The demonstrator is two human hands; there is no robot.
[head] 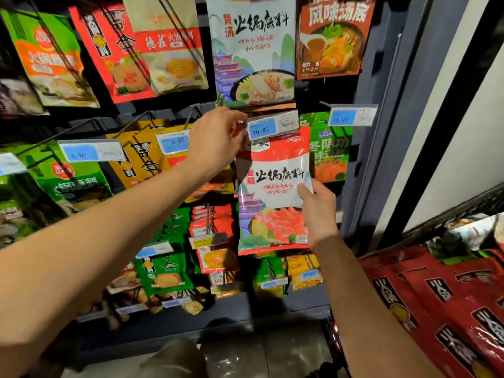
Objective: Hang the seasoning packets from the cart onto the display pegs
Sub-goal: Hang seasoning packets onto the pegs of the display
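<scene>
A red-and-white seasoning packet [271, 192] with a tomato hotpot picture hangs at the middle of the display, just under the price tag marked 10.80 [271, 128]. My left hand [215, 140] pinches the packet's top left corner beside that tag; the peg itself is hidden behind the tag and my fingers. At the packet's right edge, about halfway down, my right hand [317, 203] grips it. Dark red seasoning packets [447, 304] lie piled in the cart at the lower right.
Other packets fill the pegs all round: a white one [252, 50] directly above, a green one [331, 151] to the right, yellow and green ones to the left, small ones below. A dark upright post [381, 132] borders the display on the right.
</scene>
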